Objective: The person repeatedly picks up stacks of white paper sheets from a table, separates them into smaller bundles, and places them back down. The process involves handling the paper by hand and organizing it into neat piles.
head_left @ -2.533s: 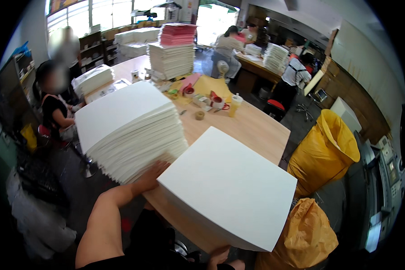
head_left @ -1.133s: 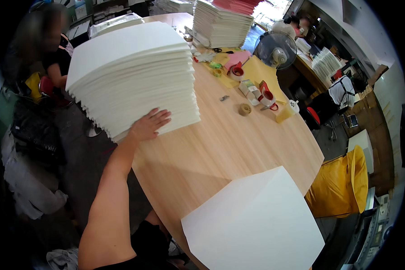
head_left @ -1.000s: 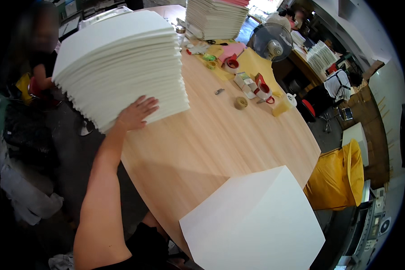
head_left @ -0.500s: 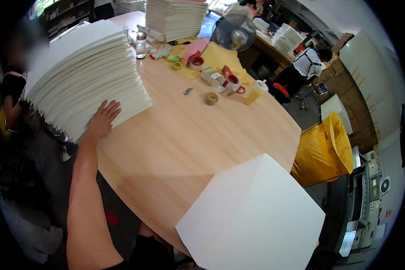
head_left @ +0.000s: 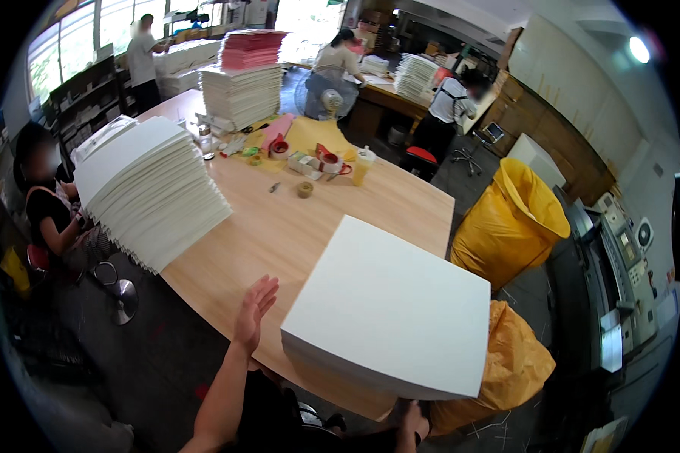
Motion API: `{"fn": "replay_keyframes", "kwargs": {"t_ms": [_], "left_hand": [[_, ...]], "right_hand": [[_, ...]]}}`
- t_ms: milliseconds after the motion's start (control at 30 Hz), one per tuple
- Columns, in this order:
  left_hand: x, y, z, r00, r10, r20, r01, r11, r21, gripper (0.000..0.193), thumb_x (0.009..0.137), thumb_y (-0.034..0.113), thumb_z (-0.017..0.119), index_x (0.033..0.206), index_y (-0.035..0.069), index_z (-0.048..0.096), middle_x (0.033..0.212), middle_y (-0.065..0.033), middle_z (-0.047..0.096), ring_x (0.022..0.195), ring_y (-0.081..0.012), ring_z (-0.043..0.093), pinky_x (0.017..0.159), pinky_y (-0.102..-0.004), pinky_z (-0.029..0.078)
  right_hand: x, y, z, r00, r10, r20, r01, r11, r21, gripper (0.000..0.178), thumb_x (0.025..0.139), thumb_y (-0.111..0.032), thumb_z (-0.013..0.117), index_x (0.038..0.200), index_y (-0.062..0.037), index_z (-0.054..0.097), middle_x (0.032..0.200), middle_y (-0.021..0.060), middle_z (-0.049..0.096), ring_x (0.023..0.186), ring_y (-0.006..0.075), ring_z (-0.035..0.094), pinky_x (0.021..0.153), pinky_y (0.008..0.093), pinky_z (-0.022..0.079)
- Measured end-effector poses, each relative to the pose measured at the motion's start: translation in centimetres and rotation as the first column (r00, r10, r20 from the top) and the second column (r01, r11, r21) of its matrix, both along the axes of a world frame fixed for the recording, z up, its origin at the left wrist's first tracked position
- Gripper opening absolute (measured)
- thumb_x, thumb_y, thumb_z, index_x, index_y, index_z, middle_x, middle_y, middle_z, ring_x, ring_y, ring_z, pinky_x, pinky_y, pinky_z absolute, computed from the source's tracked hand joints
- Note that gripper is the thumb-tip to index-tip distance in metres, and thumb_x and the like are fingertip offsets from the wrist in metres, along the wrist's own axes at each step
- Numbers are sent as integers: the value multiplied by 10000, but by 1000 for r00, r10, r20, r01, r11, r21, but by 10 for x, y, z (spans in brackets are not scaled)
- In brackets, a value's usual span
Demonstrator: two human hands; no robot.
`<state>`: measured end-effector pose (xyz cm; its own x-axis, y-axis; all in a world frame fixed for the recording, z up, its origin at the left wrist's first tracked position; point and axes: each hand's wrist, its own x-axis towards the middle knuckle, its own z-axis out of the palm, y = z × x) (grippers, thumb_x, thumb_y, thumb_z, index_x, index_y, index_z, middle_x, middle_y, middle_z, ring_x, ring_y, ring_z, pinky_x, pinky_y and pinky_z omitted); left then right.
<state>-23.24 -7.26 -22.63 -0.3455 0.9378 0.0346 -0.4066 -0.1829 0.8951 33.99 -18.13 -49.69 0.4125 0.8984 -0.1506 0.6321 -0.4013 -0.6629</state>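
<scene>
My left hand [head_left: 255,306] is open, fingers stretched out and held together, near the table's front edge. It touches nothing that I can see. To its right, a large smooth white block [head_left: 389,302] sits on the wooden table [head_left: 211,257], its front side in shadow; single layers cannot be made out. Below that block's front right corner is my right hand [head_left: 412,421], near the table edge, its fingers mostly hidden. At the left stands a tall, leaning stack of white sheets [head_left: 155,192] with uneven layered edges.
Tape rolls [head_left: 304,189], a drink cup [head_left: 363,166] and a clear bottle [head_left: 205,141] stand farther back. A red-topped stack [head_left: 242,83] is behind them. Yellow bags [head_left: 506,226] flank the table's right side. A seated co-worker [head_left: 49,196] is at the left; others work behind.
My left hand has left the leaning stack and moved right and nearer. My right hand has come into view. The view has shifted, showing more of the room and the white block's front side.
</scene>
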Motion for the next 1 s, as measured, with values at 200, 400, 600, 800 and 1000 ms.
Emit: {"fn": "replay_keyframes", "kwargs": {"t_ms": [200, 400, 600, 800, 1000], "left_hand": [[67, -27, 48, 944, 220, -247, -172, 964, 204, 593, 1141, 332, 412, 1574, -68, 465, 1596, -186, 535, 1478, -266, 489, 1261, -383, 316], [77, -19, 52, 942, 263, -207, -234, 960, 153, 479, 1101, 158, 445, 1493, -89, 568, 1508, -150, 607, 1410, -221, 528, 1220, -336, 352], [80, -19, 43, 931, 323, -169, -293, 939, 179, 502, 1112, 209, 425, 1511, -60, 567, 1560, -153, 579, 1440, -247, 518, 1229, -367, 354], [73, -22, 41, 948, 268, -171, -236, 953, 189, 510, 1112, 216, 432, 1521, -65, 549, 1571, -158, 567, 1455, -251, 506, 1242, -384, 336], [61, -16, 96, 846, 288, -449, -116, 921, 372, 427, 1086, 183, 517, 1429, -51, 613, 1476, -156, 625, 1395, -231, 548, 1204, -398, 376]], "right_hand": [[-29, 47, 229, 618, -20, -786, 491, 790, 366, 729, 1135, -610, 399, 1512, -2, 539, 1478, 181, 603, 1377, 302, 565, 1166, 474, 427], [-112, 72, 321, 754, 328, -569, 205, 705, 679, 664, 1147, -434, 403, 1581, 66, 445, 1585, 189, 516, 1449, 296, 489, 1235, 433, 339], [-124, 72, 332, 774, 291, -562, 241, 685, 687, 618, 1113, -328, 382, 1542, 108, 471, 1536, 213, 555, 1409, 309, 530, 1203, 413, 373], [-124, 67, 328, 789, 309, -531, 218, 667, 712, 580, 1124, -271, 387, 1562, 102, 458, 1545, 201, 551, 1402, 263, 533, 1195, 379, 381], [-111, 64, 327, 735, 385, -558, 170, 692, 702, 611, 1150, -347, 428, 1587, 79, 428, 1552, 177, 539, 1418, 242, 511, 1207, 367, 363]]}}
